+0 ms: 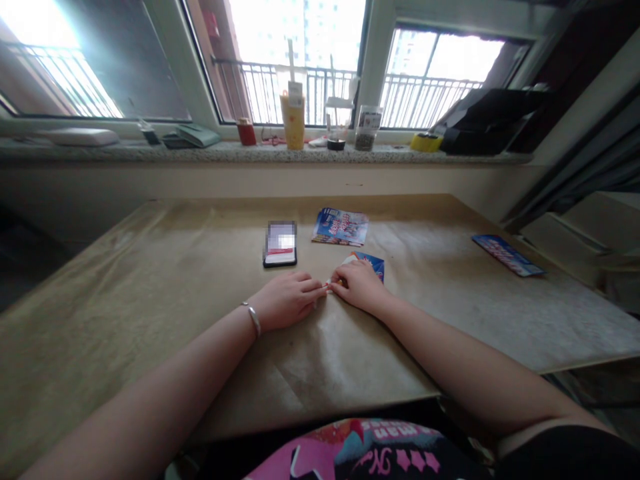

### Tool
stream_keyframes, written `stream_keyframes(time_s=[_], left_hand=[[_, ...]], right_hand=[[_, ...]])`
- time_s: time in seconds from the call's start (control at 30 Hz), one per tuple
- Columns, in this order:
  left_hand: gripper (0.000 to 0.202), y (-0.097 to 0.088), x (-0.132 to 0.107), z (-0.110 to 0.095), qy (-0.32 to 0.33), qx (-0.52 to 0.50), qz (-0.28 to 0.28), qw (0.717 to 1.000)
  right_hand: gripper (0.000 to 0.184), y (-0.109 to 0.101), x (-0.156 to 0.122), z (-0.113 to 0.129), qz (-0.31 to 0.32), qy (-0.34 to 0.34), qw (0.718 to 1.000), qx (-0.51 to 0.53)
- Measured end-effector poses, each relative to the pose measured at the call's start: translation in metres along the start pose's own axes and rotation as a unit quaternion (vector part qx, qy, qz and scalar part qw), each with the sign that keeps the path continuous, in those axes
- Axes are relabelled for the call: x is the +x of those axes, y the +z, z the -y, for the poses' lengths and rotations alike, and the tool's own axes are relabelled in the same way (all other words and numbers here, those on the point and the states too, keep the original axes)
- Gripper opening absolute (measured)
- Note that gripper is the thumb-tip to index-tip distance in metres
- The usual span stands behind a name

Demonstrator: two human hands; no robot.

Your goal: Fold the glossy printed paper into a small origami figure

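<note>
My right hand [359, 281] pinches the paper [376, 264]; I cannot tell if my left hand [285, 301] grips too. Pulling too hard could rip it.

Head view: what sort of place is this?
Probably a room in a home: a wide table below a windowsill that holds a yellow cup and other small items, with a balcony-style railing outside.
</note>
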State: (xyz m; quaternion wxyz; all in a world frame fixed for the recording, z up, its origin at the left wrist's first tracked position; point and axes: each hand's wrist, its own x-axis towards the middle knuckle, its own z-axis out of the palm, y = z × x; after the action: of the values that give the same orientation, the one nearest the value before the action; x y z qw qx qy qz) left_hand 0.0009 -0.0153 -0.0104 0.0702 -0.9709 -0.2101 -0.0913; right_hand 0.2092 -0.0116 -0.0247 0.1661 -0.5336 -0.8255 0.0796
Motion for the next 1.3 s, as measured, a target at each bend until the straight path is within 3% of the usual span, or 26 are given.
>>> stream_keyframes(time_s=[0.8,1.13,1.3], left_hand=[[0.031,-0.013,-0.008,0.004,-0.023,-0.076,0.01,0.997],[0.026,-0.005,-0.012,0.008,-0.036,-0.093,-0.004,0.995],[0.035,-0.001,-0.011,0.007,-0.02,-0.07,-0.025,0.997]], right_hand=[[0.017,0.001,-0.002,-0.004,-0.016,-0.027,0.999,-0.015],[0.017,0.004,-0.001,0.0,-0.015,-0.016,1.0,-0.011],[0.016,0.007,0.001,-0.001,-0.017,-0.039,0.999,0.002]])
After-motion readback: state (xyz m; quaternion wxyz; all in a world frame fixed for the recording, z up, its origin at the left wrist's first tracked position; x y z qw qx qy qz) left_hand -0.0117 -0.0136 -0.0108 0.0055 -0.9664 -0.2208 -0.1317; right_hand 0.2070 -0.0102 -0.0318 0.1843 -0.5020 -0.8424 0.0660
